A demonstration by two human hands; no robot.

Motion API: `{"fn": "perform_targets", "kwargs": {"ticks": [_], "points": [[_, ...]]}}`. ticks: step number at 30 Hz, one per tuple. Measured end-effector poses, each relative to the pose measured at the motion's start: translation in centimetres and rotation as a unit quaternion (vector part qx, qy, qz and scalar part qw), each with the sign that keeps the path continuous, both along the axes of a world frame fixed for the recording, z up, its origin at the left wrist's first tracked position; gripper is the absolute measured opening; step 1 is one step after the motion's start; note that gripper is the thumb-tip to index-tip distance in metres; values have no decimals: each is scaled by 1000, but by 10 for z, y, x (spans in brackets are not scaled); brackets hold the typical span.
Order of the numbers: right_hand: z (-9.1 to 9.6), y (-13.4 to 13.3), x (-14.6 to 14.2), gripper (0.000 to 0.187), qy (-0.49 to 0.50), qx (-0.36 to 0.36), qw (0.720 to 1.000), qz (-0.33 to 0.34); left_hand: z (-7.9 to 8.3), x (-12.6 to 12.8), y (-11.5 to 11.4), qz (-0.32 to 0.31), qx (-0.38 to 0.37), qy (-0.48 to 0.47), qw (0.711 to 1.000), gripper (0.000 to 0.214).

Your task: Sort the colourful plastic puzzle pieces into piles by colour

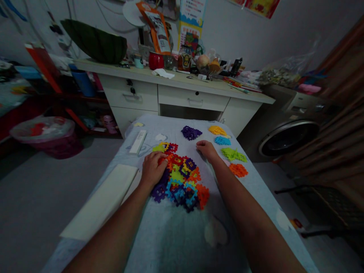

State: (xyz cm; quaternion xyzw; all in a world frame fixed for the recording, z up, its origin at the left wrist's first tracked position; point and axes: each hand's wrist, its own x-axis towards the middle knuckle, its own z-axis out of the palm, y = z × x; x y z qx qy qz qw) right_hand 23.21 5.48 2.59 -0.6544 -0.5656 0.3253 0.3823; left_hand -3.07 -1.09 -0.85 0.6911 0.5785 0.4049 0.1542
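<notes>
A mixed heap of toothed plastic building pieces (176, 173) in several colours lies in the middle of the cloth-covered table. My left hand (153, 167) rests at the heap's left side, thumb and fingers closed on an orange building piece (170, 160). My right hand (207, 149) is to the right of the heap, fingers bent together in a pinch; what they hold, if anything, is hidden. Just beyond it sits a purple pile (191, 132). Along the right side are separate yellow (217, 130), blue (222, 140), green (233, 154) and orange (238, 170) piles.
A white box (138, 142) and a long cream board (102, 201) lie along the table's left side. Behind stands a white desk (182, 81) with jars and a watermelon piece (96, 41). A washing machine (287, 121) is at right, a lined pink bin (48, 140) at left.
</notes>
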Motion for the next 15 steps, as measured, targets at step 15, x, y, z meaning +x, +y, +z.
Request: {"fn": "perform_targets", "kwargs": {"ticks": [15], "points": [[10, -121, 0, 44, -151, -10, 974, 166, 4, 1, 0, -6, -1, -2, 1000, 20]]}}
